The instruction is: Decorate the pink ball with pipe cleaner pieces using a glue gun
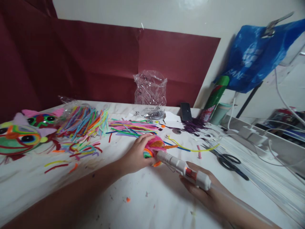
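My left hand [137, 154] grips a small multicoloured pipe-cleaner piece [154, 147] on the white table [147, 203], fingers curled round its left side. My right hand [202, 189] holds a white glue gun [182, 168], its nozzle pointing at the pipe-cleaner piece and touching its lower right edge. A clear glue stick sticks out of the gun's rear. An orange pipe cleaner pokes out of the piece to the right.
Piles of coloured pipe cleaners [82, 122] lie to the left and behind. Two cat-face masks [20, 136] rest at far left. Black scissors [230, 161], a clear plastic bag [150, 88], a green spray can [215, 95], a blue bag [257, 54] and cables sit to the right.
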Motion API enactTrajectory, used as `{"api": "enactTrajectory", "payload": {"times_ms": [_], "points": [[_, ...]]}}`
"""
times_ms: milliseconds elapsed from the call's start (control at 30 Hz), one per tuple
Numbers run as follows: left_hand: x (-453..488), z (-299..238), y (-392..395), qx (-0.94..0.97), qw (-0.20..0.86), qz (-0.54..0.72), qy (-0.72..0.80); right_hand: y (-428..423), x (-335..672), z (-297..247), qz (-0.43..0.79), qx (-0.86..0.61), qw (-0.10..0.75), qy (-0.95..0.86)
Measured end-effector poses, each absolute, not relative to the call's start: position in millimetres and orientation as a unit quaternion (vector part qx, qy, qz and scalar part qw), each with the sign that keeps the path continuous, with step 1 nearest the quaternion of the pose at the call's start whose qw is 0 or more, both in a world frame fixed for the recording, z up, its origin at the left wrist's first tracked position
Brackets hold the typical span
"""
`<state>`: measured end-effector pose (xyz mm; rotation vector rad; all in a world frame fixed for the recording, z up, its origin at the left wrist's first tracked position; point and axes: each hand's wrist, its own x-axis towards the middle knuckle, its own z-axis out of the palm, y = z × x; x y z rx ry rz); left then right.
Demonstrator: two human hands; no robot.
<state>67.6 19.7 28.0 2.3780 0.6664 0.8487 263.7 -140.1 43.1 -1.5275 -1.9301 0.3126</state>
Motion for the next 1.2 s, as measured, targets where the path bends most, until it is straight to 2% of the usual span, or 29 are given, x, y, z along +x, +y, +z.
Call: {"api": "enactTrajectory", "payload": {"times_ms": [433,1200], "points": [[65.8,26.7,25.1,0.874,0.278,0.313,0.247,-147.8,268.8,35.7,0.157,-0.597,0.319,-0.719],[67.5,29.6,22.8,0.873,0.282,0.303,0.257,-147.9,267.3,34.7,0.144,-0.591,0.327,-0.723]]}}
